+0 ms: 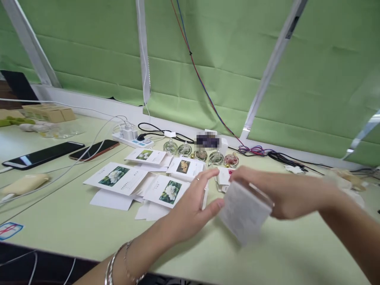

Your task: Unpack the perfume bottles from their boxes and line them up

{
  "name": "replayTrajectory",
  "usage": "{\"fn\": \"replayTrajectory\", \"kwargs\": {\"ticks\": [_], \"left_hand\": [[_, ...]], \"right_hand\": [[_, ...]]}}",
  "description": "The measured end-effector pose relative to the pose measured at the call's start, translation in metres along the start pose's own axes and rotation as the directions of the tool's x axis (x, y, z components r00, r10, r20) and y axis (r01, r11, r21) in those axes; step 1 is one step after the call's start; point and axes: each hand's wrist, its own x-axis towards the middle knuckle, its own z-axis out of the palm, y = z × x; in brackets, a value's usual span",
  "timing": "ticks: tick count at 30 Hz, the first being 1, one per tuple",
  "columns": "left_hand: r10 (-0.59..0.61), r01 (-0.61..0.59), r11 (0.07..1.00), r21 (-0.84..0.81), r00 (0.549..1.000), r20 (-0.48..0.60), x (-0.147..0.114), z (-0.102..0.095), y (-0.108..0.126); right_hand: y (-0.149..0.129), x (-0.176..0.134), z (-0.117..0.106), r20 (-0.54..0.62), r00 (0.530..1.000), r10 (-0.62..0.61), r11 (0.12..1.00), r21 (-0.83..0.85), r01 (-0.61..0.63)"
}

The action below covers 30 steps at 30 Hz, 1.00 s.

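My right hand is closed on a white, translucent paper packet, tilted and blurred above the table's front right part. My left hand is open, its thumb apart from the fingers. Its thumb tip is at the packet's left edge; whether they touch I cannot tell. Beside my left hand lies a white flower card, partly hidden behind it. Further left are another flower card, a green one and one with yellow blossoms. White packets lie under the cards. A small pink flower card shows between my hands.
Several round glass bottles stand in a row behind the cards. A power strip with cables, two phones and a beige power bank lie at left. Black cables run along the wall, below green blinds.
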Motion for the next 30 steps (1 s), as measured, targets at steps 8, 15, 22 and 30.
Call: {"fn": "replayTrajectory", "kwargs": {"ticks": [8, 15, 22, 30], "left_hand": [[-0.27, 0.257, 0.938, -0.232, 0.962, -0.027, -0.046, 0.052, 0.02], [-0.218, 0.174, 0.96, -0.22, 0.957, -0.194, -0.052, 0.072, 0.02], [-0.073, 0.072, 0.997, -0.015, 0.993, -0.093, -0.047, 0.067, 0.024], [-0.085, 0.075, 0.993, 0.089, 0.99, 0.113, -0.038, 0.042, 0.056]], "right_hand": [[-0.005, -0.1, 0.079, -0.005, 1.0, -0.017, 0.89, 0.456, 0.017], [-0.013, -0.108, 0.155, -0.411, 0.733, 0.541, 0.535, 0.841, 0.077], [-0.017, -0.102, 0.165, -0.193, 0.845, 0.499, 0.427, 0.903, -0.046], [-0.035, -0.12, 0.18, -0.479, 0.658, 0.581, 0.712, 0.691, -0.126]]}}
